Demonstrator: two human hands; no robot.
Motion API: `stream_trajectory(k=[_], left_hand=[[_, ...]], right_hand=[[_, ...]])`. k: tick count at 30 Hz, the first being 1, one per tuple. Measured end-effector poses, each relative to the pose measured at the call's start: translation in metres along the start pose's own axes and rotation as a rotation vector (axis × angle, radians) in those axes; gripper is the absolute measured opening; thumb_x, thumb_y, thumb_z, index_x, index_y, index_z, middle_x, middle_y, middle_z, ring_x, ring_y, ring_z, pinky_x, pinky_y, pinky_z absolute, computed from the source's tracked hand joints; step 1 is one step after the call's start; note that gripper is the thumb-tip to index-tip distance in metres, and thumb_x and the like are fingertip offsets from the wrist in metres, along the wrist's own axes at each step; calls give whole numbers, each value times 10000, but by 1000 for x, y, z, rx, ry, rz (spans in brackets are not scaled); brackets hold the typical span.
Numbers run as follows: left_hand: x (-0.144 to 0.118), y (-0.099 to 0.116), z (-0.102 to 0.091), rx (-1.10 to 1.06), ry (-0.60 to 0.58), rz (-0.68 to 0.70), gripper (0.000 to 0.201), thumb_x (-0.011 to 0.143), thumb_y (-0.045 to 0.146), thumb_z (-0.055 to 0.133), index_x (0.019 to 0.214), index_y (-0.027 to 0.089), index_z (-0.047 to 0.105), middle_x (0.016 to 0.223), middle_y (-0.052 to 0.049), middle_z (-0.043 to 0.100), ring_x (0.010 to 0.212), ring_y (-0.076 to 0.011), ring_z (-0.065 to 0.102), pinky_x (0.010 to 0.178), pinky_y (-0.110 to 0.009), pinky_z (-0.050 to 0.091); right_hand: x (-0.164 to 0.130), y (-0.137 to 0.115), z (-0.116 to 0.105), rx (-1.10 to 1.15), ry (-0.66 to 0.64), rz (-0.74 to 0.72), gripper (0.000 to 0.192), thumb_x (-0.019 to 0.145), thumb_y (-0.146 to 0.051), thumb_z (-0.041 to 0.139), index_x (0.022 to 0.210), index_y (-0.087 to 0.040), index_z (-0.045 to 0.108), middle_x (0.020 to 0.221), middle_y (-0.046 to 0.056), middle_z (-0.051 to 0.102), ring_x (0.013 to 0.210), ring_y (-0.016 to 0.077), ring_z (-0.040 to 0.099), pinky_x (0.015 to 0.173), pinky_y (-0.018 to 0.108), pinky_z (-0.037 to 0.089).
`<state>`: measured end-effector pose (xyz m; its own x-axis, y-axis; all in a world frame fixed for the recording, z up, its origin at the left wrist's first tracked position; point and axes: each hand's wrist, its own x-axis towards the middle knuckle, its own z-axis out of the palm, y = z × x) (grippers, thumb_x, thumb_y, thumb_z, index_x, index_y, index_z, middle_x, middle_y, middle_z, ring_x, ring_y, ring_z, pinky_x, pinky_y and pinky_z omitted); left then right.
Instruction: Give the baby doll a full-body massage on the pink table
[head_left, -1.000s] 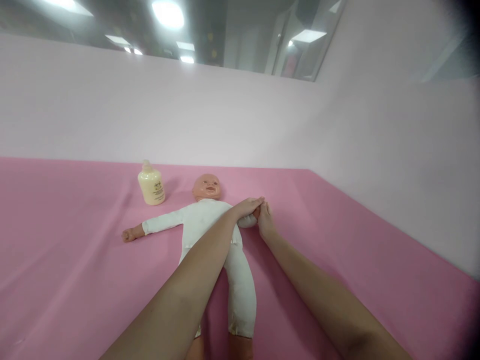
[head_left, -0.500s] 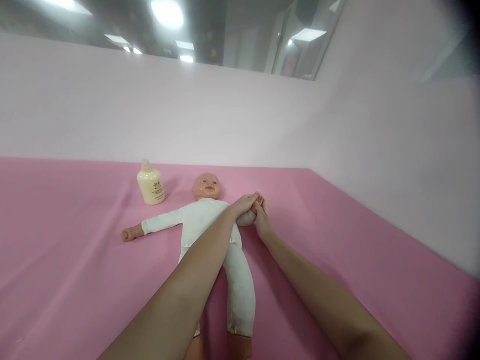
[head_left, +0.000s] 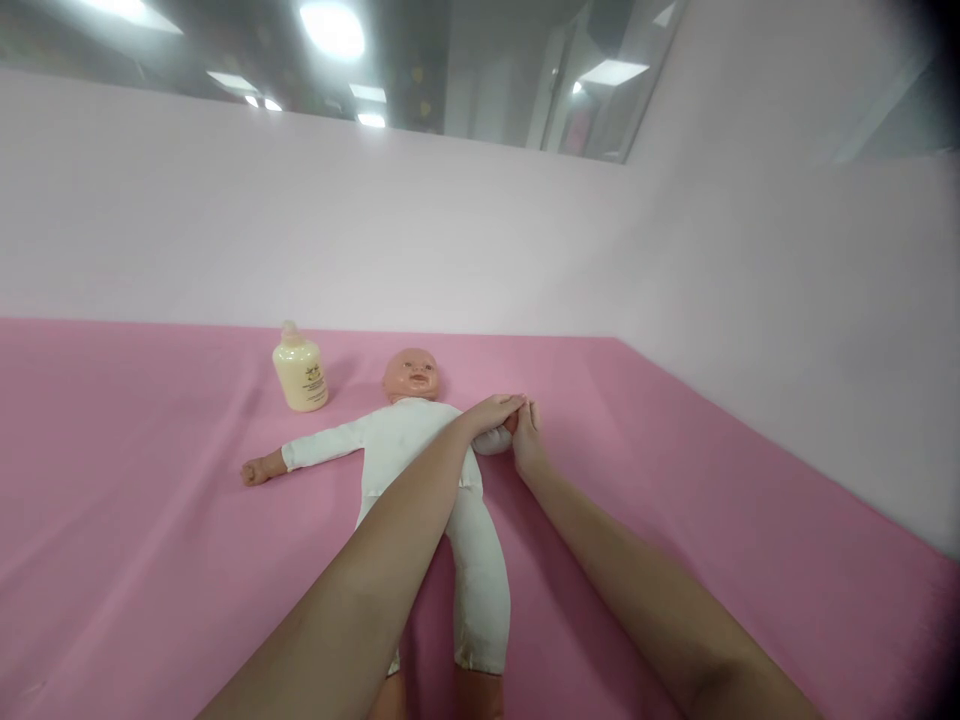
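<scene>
Item: baby doll (head_left: pixel 409 445) in a white suit, lying face up on the pink table (head_left: pixel 150 520), head toward 12 o'clock, legs toward 6 o'clock. One doll arm is stretched out toward 9 o'clock, its small bare fist resting on the table; the other arm points toward 3 o'clock and is covered at its end by both hands. Left hand (head_left: pixel 493 411): reaches across the doll's chest, fingers laid flat and nearly straight over the top of the sleeved arm. Right hand (head_left: pixel 527 447): comes up from 5 o'clock, fingers curled about the end of the same arm, touching the left fingertips; how tight the grip is cannot be told. Cream lotion bottle (head_left: pixel 301 372): upright at 10 o'clock from the doll's head, just beside it, apart from both hands. Pale pink wall (head_left: pixel 375 230) behind.
</scene>
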<state>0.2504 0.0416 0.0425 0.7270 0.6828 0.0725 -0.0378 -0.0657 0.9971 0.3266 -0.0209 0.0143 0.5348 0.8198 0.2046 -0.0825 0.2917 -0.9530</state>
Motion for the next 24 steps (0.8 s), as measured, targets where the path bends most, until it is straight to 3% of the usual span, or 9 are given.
stream_trajectory(k=[4, 8, 15, 24], left_hand=[[2, -3, -1, 41, 18, 23, 455, 940, 508, 483, 1020, 112, 694, 980, -84, 705, 978, -180, 597, 946, -299, 410], [6, -10, -3, 8, 4, 48, 544, 924, 596, 457, 1000, 114, 698, 881, -76, 704, 897, -178, 613, 906, -304, 426], [6, -9, -1, -41, -24, 19, 510, 903, 575, 523, 940, 102, 709, 815, -72, 701, 802, -159, 611, 843, -294, 444], [1, -3, 1, -70, -75, 33, 599, 852, 665, 539, 949, 100, 713, 853, -89, 718, 810, -164, 628, 849, -301, 453]], right_hand=[[-2, -5, -1, -29, 22, 33, 389, 843, -616, 511, 969, -262, 611, 1093, 25, 675, 1098, 184, 602, 995, 355, 461], [-3, -7, 0, 4, -18, -4, 384, 835, -553, 525, 1077, -270, 615, 1218, 19, 642, 1194, 180, 562, 1018, 333, 450], [-1, -4, 2, 68, -24, 14, 275, 799, -512, 566, 903, -258, 585, 981, -2, 648, 992, 168, 606, 921, 317, 496], [1, -1, 1, 69, -20, 15, 358, 791, -606, 579, 840, -252, 554, 893, -3, 638, 906, 166, 614, 865, 320, 498]])
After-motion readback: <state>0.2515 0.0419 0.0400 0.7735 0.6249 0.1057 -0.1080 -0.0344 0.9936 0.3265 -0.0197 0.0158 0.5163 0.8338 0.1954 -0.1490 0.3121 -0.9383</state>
